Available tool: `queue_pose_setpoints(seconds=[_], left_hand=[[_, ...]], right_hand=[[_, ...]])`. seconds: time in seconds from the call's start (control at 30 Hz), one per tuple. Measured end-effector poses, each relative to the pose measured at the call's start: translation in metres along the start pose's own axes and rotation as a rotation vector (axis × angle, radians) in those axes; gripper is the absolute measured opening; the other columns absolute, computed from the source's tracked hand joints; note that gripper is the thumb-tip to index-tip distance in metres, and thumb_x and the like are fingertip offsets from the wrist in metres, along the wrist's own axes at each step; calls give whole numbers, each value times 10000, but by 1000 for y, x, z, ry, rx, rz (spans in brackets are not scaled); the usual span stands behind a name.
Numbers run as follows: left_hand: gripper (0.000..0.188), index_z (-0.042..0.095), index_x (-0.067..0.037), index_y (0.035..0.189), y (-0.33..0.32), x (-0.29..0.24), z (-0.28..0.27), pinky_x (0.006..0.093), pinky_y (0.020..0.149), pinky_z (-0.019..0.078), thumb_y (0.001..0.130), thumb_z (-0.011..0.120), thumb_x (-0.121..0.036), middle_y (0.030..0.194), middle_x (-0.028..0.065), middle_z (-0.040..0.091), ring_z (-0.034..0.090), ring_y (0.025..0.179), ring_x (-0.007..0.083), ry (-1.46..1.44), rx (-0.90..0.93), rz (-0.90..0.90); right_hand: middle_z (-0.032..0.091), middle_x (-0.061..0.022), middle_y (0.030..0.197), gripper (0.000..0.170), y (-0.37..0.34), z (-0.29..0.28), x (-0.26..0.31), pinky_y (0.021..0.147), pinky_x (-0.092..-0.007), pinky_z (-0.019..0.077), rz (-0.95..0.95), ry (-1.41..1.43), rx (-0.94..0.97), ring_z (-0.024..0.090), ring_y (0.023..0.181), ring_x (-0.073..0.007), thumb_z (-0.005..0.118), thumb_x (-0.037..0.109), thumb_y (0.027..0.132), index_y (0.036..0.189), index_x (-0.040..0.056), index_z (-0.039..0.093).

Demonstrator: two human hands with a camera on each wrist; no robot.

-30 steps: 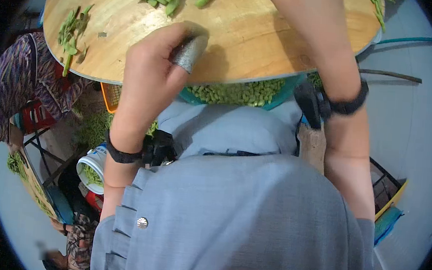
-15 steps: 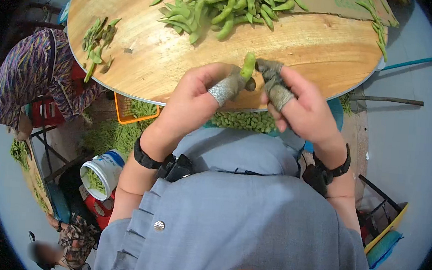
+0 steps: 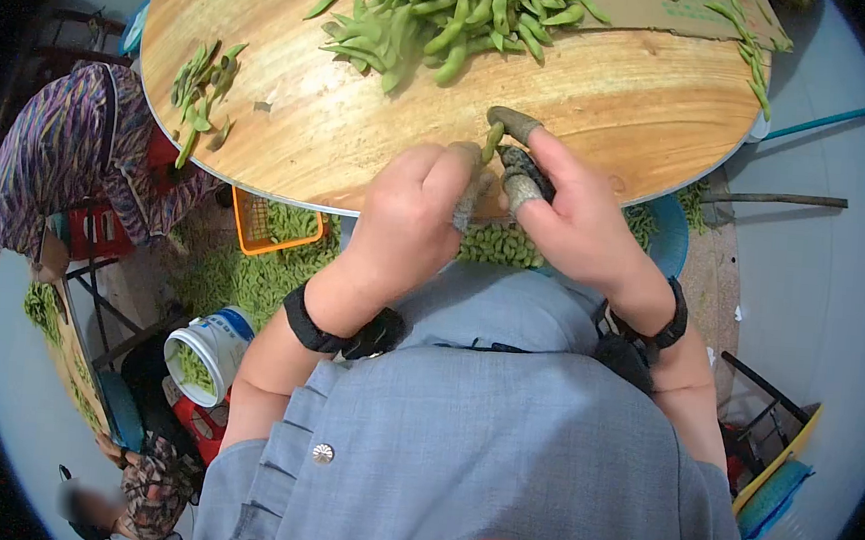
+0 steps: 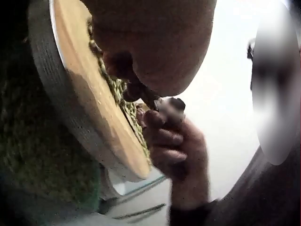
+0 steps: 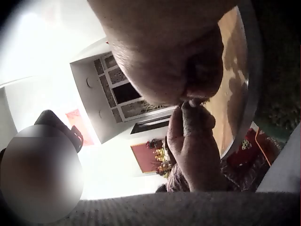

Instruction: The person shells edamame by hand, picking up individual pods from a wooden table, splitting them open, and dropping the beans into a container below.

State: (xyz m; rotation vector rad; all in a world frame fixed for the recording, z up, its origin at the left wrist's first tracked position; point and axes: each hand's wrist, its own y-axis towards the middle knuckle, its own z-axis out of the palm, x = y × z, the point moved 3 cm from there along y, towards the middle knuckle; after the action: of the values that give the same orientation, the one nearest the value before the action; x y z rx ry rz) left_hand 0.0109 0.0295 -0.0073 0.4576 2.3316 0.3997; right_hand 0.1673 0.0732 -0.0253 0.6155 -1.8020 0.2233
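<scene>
Over the near edge of the round wooden table (image 3: 300, 155), my left hand (image 3: 414, 207) pinches a green soybean pod (image 3: 492, 144) between thumb and fingers. My right hand (image 3: 579, 218) meets it from the other side, its wrapped index finger and thumb closed about the pod's upper end. Dark-stained wraps cover the working fingertips of both hands. A heap of soybean pods (image 3: 460, 16) lies farther back on the tabletop. Below the hands, shelled beans (image 3: 499, 246) show in a basin under the table edge. In the left wrist view the right hand (image 4: 181, 146) has curled fingers.
Scattered pods (image 3: 202, 93) lie at the table's left. An orange basket (image 3: 255, 228), a white bucket (image 3: 208, 350) and a spread of pods on the floor are at lower left. Two other people are on that side, one in a striped top (image 3: 69, 154).
The right hand came back from the heap and both hands met near the table edge. The pod, upright in the left fingers half a second ago, is now mostly covered by both hands' fingers.
</scene>
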Motion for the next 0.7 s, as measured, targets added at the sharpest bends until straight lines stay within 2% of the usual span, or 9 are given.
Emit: queue_pose_setpoints(seconds=[0.13, 0.2, 0.23, 0.3, 0.33, 0.37, 0.47, 0.53, 0.7], left_hand=[[257, 582, 13, 997, -2, 7, 0, 397, 635, 475, 754, 658, -20, 800, 179, 575, 577, 708, 347, 64, 29, 6], [233, 614, 11, 984, -5, 15, -4, 357, 607, 472, 759, 655, -30, 776, 135, 627, 600, 677, 305, -216, 101, -133], [233, 614, 11, 984, -5, 17, -7, 357, 607, 472, 759, 655, -30, 776, 135, 627, 600, 677, 305, -217, 101, -133], [226, 639, 13, 1028, -16, 28, -2, 281, 620, 481, 862, 649, -141, 788, 50, 653, 613, 675, 169, -1183, 254, -682], [285, 637, 11, 1087, -19, 35, 2, 234, 624, 467, 911, 631, -214, 846, -12, 643, 569, 718, 67, -1417, 375, -658], [285, 637, 11, 1087, -20, 33, 4, 234, 624, 467, 911, 631, -214, 846, -12, 643, 569, 718, 67, -1419, 372, -659], [210, 629, -8, 1033, -11, 24, 8, 254, 578, 451, 872, 622, -142, 810, 24, 635, 588, 692, 123, -1054, 247, -601], [168, 595, -35, 955, -3, 9, 1, 294, 542, 428, 793, 602, -79, 725, 46, 563, 569, 651, 187, 152, 66, 113], [180, 542, -32, 916, -2, -4, 5, 350, 569, 421, 739, 565, -60, 686, 64, 460, 510, 620, 232, 491, -38, 166]], right_hand=[[578, -8, 812, 411, 5, 0, 0, 505, -193, 405, -9, -92, -5, 493, 597, -70, 467, 104, 859, 1267, 81, 509], [538, 13, 753, 376, 2, 0, 11, 435, -175, 350, 685, 750, 218, 417, 526, -32, 458, 120, 893, 1264, 100, 517], [538, 13, 753, 376, 0, -4, 15, 435, -175, 350, 686, 750, 218, 417, 526, -32, 458, 120, 893, 1264, 100, 517], [513, 25, 755, 347, -7, -7, 20, 389, -163, 300, 752, 1025, 355, 345, 484, -2, 448, 130, 920, 1260, 117, 512], [513, 25, 755, 347, -9, -9, 19, 389, -163, 300, 755, 1025, 357, 345, 484, -2, 448, 130, 920, 1260, 117, 512], [517, 27, 764, 341, -10, -9, 18, 390, -165, 301, 753, 1081, 362, 343, 481, -2, 455, 132, 920, 1256, 117, 510], [524, 25, 774, 339, -8, -9, 23, 388, -170, 308, 768, 979, 266, 351, 474, -6, 459, 125, 916, 1252, 110, 507], [529, 23, 773, 343, -9, -6, 26, 386, -173, 314, 784, 822, 169, 361, 470, -10, 456, 115, 912, 1251, 102, 505], [521, 19, 771, 411, -6, -3, 26, 385, -186, 306, 545, 522, 165, 366, 479, -16, 412, 55, 888, 1286, 111, 494]])
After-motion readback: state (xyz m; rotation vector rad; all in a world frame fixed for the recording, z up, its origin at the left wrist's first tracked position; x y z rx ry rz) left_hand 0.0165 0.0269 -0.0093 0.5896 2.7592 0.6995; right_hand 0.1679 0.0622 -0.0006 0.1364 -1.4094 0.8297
